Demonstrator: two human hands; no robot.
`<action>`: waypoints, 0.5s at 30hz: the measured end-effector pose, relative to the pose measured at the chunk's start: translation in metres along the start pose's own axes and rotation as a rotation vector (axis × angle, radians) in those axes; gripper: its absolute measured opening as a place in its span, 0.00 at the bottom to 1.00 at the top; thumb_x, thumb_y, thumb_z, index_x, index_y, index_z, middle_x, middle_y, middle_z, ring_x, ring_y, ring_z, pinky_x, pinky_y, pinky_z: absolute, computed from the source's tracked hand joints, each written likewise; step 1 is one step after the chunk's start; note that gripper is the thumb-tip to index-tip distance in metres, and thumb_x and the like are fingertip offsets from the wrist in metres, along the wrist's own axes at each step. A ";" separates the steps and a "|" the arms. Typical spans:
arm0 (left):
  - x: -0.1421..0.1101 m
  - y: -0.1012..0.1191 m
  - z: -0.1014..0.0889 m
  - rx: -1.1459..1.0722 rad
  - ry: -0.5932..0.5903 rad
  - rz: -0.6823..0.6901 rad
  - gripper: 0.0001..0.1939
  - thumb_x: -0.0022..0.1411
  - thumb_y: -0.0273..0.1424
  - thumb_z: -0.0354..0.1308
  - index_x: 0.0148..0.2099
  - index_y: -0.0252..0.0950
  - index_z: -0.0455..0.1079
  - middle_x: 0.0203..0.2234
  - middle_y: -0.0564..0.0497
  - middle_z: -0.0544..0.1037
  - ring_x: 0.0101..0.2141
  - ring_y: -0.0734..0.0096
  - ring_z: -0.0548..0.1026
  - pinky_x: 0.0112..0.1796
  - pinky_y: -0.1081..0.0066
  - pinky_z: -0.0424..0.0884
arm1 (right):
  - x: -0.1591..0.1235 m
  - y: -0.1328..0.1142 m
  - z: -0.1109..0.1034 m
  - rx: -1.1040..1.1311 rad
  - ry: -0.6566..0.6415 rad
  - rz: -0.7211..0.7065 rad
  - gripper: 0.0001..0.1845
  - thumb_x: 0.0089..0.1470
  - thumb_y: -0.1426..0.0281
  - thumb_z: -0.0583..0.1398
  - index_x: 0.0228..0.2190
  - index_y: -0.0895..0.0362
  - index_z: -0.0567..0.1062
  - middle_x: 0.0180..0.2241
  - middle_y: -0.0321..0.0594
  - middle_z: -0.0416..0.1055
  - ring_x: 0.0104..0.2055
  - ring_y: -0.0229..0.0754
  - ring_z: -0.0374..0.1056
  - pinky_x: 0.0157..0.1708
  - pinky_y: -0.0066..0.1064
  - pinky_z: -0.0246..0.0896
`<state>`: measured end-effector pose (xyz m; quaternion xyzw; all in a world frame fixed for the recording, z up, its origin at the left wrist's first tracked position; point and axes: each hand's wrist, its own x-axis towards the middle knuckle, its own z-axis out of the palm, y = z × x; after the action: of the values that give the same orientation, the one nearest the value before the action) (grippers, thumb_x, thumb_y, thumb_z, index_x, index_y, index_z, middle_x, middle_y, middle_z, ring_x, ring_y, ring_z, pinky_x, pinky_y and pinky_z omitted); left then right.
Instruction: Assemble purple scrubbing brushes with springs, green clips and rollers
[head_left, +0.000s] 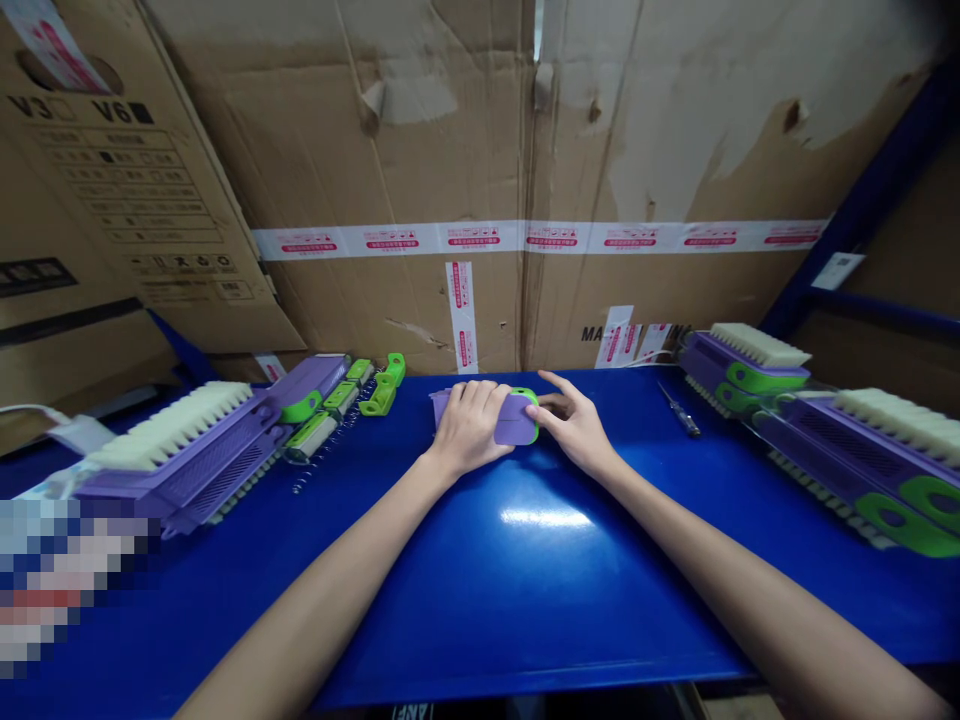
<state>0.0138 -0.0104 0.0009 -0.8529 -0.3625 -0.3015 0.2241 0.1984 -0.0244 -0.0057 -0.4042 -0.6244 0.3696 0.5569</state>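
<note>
Head view, left fingers (486, 394) gripping purple piece (516, 426), right fingers (573, 396) half-open touching it, table edge (540, 684) apart.

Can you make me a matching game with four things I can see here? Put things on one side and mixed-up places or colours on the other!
Things:
1. left hand
2. screwdriver
3. table
4. long strip of tape

Places and colours:
A. white with red print
B. on the purple piece
C. shiny blue
D. lying to the right of the right hand

Right pairs: 1-B, 2-D, 3-C, 4-A
</note>
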 end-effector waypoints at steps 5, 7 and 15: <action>0.000 0.000 0.002 -0.043 0.012 -0.031 0.27 0.53 0.43 0.57 0.51 0.32 0.63 0.42 0.39 0.72 0.42 0.54 0.68 0.40 0.60 0.62 | 0.000 -0.001 0.001 -0.075 -0.012 -0.013 0.37 0.43 0.60 0.66 0.54 0.57 0.64 0.35 0.41 0.75 0.36 0.42 0.71 0.40 0.38 0.67; -0.001 0.000 0.002 -0.045 0.019 -0.023 0.28 0.54 0.43 0.57 0.52 0.32 0.63 0.43 0.39 0.72 0.43 0.53 0.68 0.42 0.59 0.62 | 0.000 -0.001 0.001 -0.078 -0.007 -0.009 0.37 0.43 0.60 0.66 0.54 0.58 0.64 0.34 0.41 0.75 0.35 0.42 0.71 0.40 0.37 0.67; -0.003 0.005 0.003 0.015 0.068 -0.135 0.43 0.50 0.56 0.54 0.58 0.28 0.60 0.48 0.33 0.70 0.50 0.48 0.66 0.54 0.49 0.51 | 0.004 -0.003 -0.002 -0.040 0.083 0.063 0.36 0.45 0.57 0.63 0.52 0.61 0.65 0.29 0.39 0.75 0.30 0.41 0.70 0.33 0.34 0.68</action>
<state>0.0167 -0.0134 -0.0040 -0.8143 -0.4135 -0.3418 0.2218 0.2000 -0.0223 -0.0015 -0.4496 -0.5950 0.3576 0.5621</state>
